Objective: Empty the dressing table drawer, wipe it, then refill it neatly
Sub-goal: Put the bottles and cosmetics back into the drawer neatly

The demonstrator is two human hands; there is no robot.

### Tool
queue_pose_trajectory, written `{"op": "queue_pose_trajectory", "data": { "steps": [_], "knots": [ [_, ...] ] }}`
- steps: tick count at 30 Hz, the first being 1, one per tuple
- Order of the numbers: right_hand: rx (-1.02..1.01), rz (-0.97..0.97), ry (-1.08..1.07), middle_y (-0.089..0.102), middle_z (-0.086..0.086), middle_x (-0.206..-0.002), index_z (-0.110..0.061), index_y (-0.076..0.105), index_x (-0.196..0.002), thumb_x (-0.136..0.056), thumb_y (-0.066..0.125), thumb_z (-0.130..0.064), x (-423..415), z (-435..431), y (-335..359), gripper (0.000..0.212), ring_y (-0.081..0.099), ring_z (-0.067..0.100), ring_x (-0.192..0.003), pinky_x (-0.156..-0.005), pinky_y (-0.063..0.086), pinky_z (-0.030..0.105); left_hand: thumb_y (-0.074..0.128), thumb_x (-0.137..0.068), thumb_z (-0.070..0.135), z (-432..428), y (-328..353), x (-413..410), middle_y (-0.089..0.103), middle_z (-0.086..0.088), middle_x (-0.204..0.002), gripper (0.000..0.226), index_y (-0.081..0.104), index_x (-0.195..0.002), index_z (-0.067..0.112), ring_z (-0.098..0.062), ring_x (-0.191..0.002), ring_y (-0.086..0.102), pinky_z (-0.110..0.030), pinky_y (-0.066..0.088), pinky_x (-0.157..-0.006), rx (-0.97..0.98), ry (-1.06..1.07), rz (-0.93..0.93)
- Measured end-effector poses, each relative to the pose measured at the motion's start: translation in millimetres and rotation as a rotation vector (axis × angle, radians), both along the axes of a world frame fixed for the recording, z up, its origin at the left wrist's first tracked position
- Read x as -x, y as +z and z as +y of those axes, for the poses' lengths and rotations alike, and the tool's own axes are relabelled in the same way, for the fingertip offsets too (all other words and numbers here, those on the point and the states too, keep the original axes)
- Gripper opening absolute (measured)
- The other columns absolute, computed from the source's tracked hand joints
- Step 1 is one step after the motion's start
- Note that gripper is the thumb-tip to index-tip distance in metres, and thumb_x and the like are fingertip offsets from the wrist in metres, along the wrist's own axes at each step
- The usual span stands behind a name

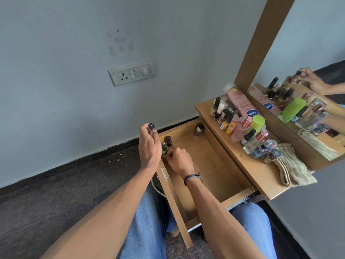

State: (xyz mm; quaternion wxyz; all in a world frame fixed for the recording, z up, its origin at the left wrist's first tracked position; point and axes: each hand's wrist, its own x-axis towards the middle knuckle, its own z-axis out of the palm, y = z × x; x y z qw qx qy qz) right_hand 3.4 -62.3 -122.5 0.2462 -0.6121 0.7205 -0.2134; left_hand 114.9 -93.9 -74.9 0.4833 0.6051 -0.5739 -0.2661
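The open wooden drawer (207, 165) extends over the person's lap. In its near-left corner, the right hand (178, 161) curls its fingers round a green nail-polish bottle (164, 151). Bare drawer floor runs from there to a brown bottle (198, 129) in the far corner. The left hand (149, 146), above the drawer's left edge, pinches a black-capped bottle (151, 126) at the fingertips. Beyond, the wooden tabletop (250, 167) carries crowded cosmetic bottles (242, 126) and a folded striped cloth (291, 165).

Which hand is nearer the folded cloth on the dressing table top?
Right. The right hand, gripping a green bottle inside the drawer, is on the side toward the folded cloth; the left hand is raised over the drawer's opposite edge, pinching a black-capped bottle.
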Motion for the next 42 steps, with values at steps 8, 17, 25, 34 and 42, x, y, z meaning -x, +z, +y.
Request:
{"op": "queue_pose_trajectory", "data": {
  "steps": [8, 17, 25, 34, 42],
  "knots": [
    [0.073, 0.071, 0.063, 0.072, 0.007, -0.1, -0.031, 0.071, -0.119, -0.102, 0.053, -0.025, -15, -5, -2, 0.026, 0.053, 0.021, -0.071, -0.065, 0.04, 0.027, 0.044, -0.105, 0.023, -2, -1, 0, 0.059, 0.002, -0.111, 0.015, 0.042, -0.12, 0.023, -0.007, -0.088, 0.06, -0.012, 0.043, -0.063, -0.017, 0.005, -0.012],
    [0.028, 0.028, 0.076, 0.07, 0.004, -0.106, -0.033, 0.072, -0.114, -0.092, 0.049, -0.02, -8, -2, -1, 0.034, 0.065, 0.03, -0.088, -0.069, 0.042, 0.028, 0.043, -0.105, 0.025, -2, -2, 0, 0.06, -0.001, -0.111, 0.017, 0.04, -0.122, 0.023, -0.01, -0.086, 0.06, -0.012, 0.041, -0.059, -0.033, 0.008, -0.034],
    [0.115, -0.229, -0.249, 0.068, 0.004, -0.117, -0.015, 0.07, -0.119, -0.084, 0.058, 0.0, 11, -6, 0, 0.04, 0.065, 0.023, -0.105, -0.093, 0.054, 0.038, 0.043, -0.105, 0.022, -1, 1, 1, 0.061, -0.003, -0.113, 0.015, 0.042, -0.12, 0.021, -0.019, -0.089, 0.062, -0.017, 0.04, -0.065, -0.031, 0.013, -0.015],
    [0.12, -0.212, -0.145, 0.071, 0.006, -0.115, -0.021, 0.068, -0.128, -0.095, 0.06, -0.008, -2, -6, -8, 0.037, 0.067, 0.025, -0.1, -0.091, 0.056, 0.042, 0.044, -0.105, 0.021, -1, 1, 0, 0.061, -0.003, -0.113, 0.017, 0.042, -0.121, 0.019, -0.018, -0.089, 0.062, -0.015, 0.043, -0.065, -0.022, 0.002, -0.023],
    [0.176, -0.21, -0.197, 0.07, 0.005, -0.114, -0.015, 0.068, -0.119, -0.091, 0.069, -0.01, -5, -11, -10, 0.028, 0.065, 0.022, -0.101, -0.086, 0.049, 0.027, 0.044, -0.105, 0.021, -2, 1, 1, 0.061, -0.003, -0.114, 0.017, 0.042, -0.121, 0.021, -0.017, -0.089, 0.062, -0.013, 0.041, -0.063, -0.024, -0.008, -0.018]
  ]
}}
